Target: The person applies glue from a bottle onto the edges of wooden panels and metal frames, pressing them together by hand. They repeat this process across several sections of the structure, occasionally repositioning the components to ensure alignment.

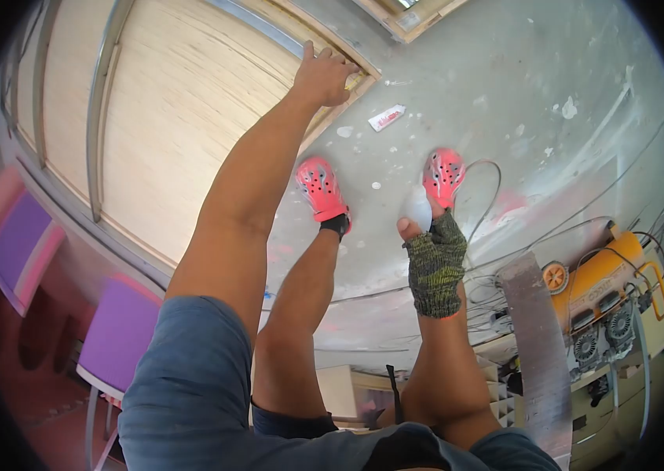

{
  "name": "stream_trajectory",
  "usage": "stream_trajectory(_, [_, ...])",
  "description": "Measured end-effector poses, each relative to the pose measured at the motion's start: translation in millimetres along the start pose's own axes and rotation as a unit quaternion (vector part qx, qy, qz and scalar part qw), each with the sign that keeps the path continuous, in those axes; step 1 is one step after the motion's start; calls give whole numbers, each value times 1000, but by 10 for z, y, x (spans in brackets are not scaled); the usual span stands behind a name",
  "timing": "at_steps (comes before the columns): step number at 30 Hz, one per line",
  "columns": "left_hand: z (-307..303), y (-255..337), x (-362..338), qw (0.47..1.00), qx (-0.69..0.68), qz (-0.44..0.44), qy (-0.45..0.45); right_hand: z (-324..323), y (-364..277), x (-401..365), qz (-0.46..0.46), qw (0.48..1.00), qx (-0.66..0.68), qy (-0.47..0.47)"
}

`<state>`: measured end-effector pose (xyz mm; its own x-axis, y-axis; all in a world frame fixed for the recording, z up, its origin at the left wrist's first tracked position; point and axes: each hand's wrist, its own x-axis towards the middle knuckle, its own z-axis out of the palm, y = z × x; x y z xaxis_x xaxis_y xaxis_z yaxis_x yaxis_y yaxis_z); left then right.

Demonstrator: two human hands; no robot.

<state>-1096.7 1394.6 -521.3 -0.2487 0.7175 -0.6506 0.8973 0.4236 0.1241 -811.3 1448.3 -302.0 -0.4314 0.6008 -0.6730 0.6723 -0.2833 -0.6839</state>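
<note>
My left hand (324,76), bare, reaches forward to the corner of a large wooden panel frame (175,102). Its fingers are spread and rest on the frame's edge; a small yellowish patch shows beside the fingertips, too small to name. My right hand (435,255) wears a dark green knitted fingerless glove and is closed around a white plastic bottle (417,208). The bottle is held above the floor near my right shoe, its lower part hidden by the hand. On the floor between the two hands lies a small white and red packet (387,118).
Pink clogs (320,188) are on my feet. At the right are a yellow machine (603,275), loose cables (493,290) and a long metal sheet (536,345). Purple chairs (120,334) stand at the left. Another wooden frame (410,23) lies at the top.
</note>
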Motion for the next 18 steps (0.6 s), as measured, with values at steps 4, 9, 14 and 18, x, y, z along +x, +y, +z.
stream_trajectory(4, [-69, 20, 32, 999, 23, 2, -49, -112, -59, 115, 12, 999, 30, -21])
stream_trajectory(9, [-49, 16, 21, 999, 29, 19, -39, -238, -25, 128, -8, 999, 37, -1])
stream_trajectory(14, [-74, 46, 39, 998, 37, 16, -50, -289, -50, 171, -25, 999, 29, 10])
stream_trajectory(18, [-108, 75, 63, 997, 39, 7, -66, -348, -72, 201, -56, 998, 10, 29])
